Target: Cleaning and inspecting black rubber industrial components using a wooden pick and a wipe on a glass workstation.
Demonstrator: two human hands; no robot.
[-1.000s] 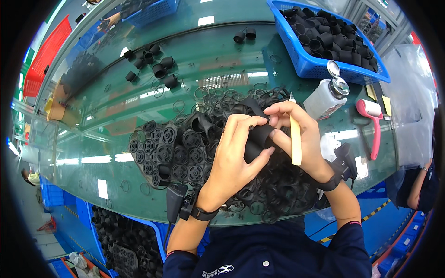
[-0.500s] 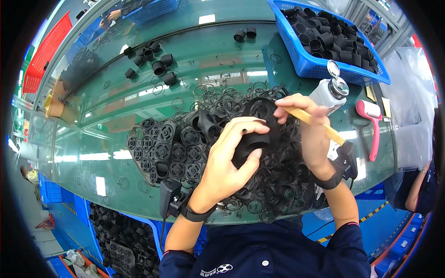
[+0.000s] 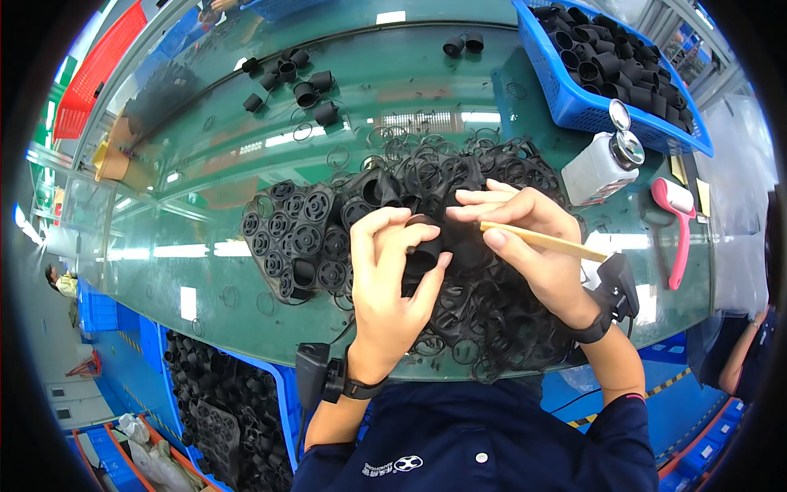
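My left hand [image 3: 381, 291] has its fingers and thumb closed round a small black cylindrical cup [image 3: 423, 257], over the middle of the heap. A slim yellowish flat stick [image 3: 553, 241] lies between the thumb and fingers of my right hand [image 3: 537, 238], its tip pointing at the cup. The right fingertips are close beside the cup; whether they touch it I cannot tell. Under both hands spreads a heap of black rubber scraps and thin rings [image 3: 484, 320]. Left of it lies a moulded black sheet [image 3: 305, 238] with rows of round spoked shapes.
Black cups fill a blue basket [image 3: 566, 105] at the far right. In front of it stand a white bottle [image 3: 597, 172] with a raised metal lid and a pink-handled roller [image 3: 679, 246]. Loose black cups [image 3: 306, 95] lie at the far left. Below the glass-topped table's edge is a blue crate [image 3: 285, 402].
The whole view has shifted slightly. My right hand has turned and lowered, with the stick now flatter and nearer the cup. The right fingers have come away from the dark ring-shaped scrap.
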